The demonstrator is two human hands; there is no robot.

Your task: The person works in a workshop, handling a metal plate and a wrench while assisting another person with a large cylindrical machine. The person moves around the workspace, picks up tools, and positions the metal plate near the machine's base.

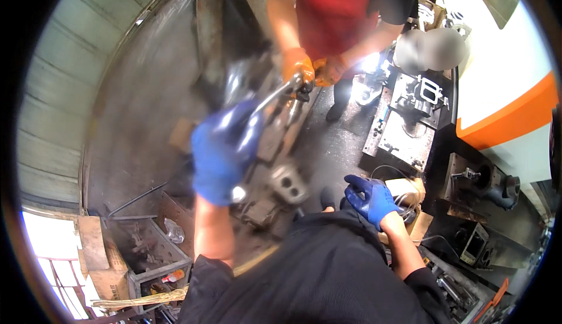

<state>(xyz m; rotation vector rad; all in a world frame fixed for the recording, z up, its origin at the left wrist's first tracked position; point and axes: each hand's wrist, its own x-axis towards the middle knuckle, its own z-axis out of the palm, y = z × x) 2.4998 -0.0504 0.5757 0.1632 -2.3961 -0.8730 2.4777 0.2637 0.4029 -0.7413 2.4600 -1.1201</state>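
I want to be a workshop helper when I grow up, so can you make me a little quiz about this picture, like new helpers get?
1. Pick one: which hand of the camera wearer grips the long metal tool?
A) left
B) right
C) neither

2. True or false: the gloves of the co-worker facing the camera wearer are green.

3. Fill in: the camera wearer's right hand wears a ____ glove.

Key:
1. A, the left hand.
2. False; they are orange.
3. Blue.
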